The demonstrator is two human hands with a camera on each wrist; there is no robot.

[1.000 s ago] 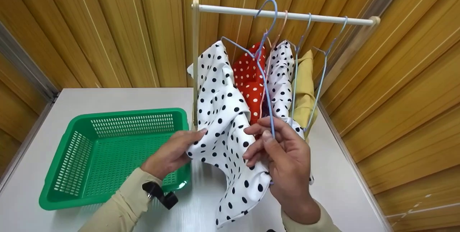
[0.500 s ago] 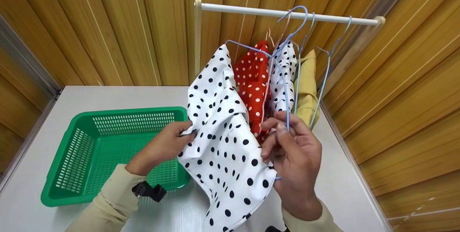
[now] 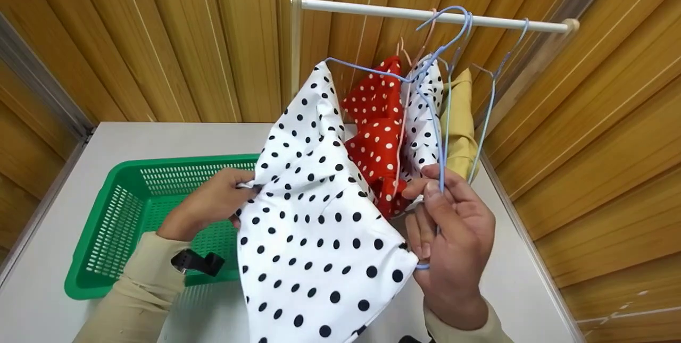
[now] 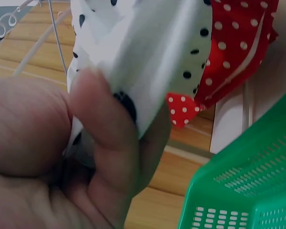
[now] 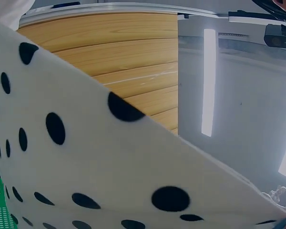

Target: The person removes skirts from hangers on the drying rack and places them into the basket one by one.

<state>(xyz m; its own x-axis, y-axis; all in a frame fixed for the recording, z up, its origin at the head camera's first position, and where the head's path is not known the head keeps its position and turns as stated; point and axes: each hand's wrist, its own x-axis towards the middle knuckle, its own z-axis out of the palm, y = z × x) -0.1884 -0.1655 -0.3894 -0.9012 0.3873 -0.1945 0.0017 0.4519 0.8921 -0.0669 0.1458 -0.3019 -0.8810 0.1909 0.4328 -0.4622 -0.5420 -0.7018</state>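
A white cloth with black dots (image 3: 314, 215) drapes over a blue wire hanger (image 3: 433, 114), whose hook is near the rail's front; whether it touches the rail I cannot tell. My left hand (image 3: 213, 202) pinches the cloth's left edge, and the left wrist view shows fingers and thumb around the white cloth (image 4: 148, 52). My right hand (image 3: 452, 236) holds the hanger's right side between thumb and fingers, beside the cloth's right corner. Dotted cloth (image 5: 100, 143) fills much of the right wrist view, with the right hand barely seen at its lower right corner.
Behind hang a red dotted cloth (image 3: 380, 135), another white dotted cloth (image 3: 423, 125) and a yellow cloth (image 3: 460, 119), on hangers along a white rail (image 3: 367, 9). A green basket (image 3: 90, 242) stands at the left on the white table (image 3: 133, 138). Wood-patterned walls surround it.
My left hand has moved left and slightly up, drawing the dotted cloth out wider and flatter. My right hand and the blue hanger have shifted right, the hanger's hook tilting over to the right.
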